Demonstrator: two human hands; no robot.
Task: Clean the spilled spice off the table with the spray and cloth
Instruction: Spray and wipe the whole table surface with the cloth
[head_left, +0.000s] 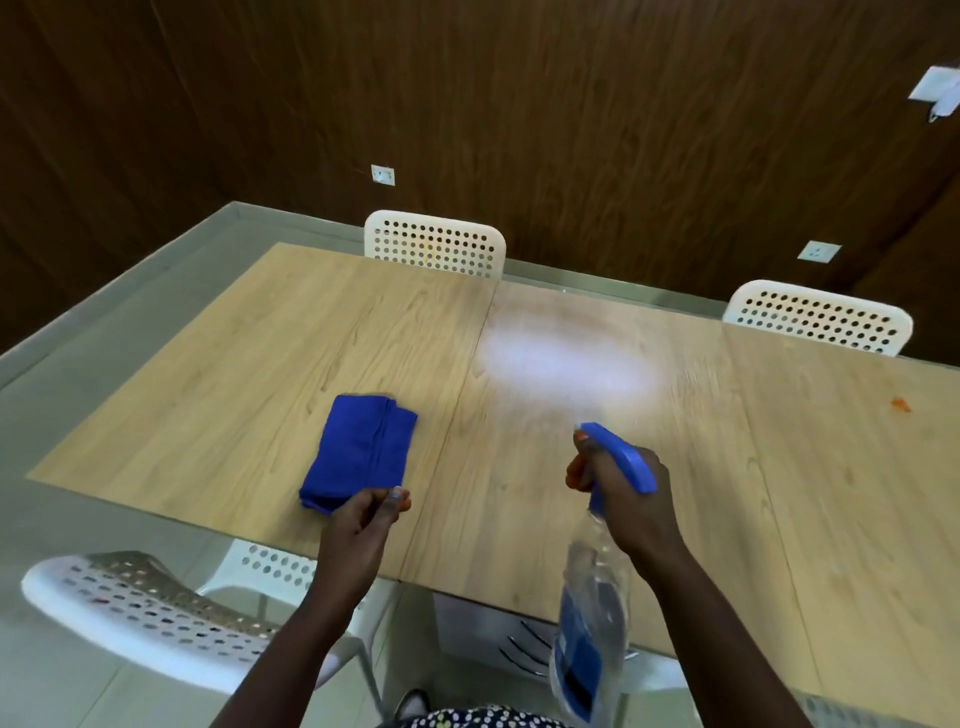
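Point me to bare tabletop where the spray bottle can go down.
Bare wood between the blue cloth and the spray bottle in the right hand. Also right of the bottle, short of the orange spice. Avoid the mist patch.

No readable text anywhere, blue label on the spray bottle (589, 644) near right too blurred to make out, no brand, number or sign legible on the surface (519, 493)
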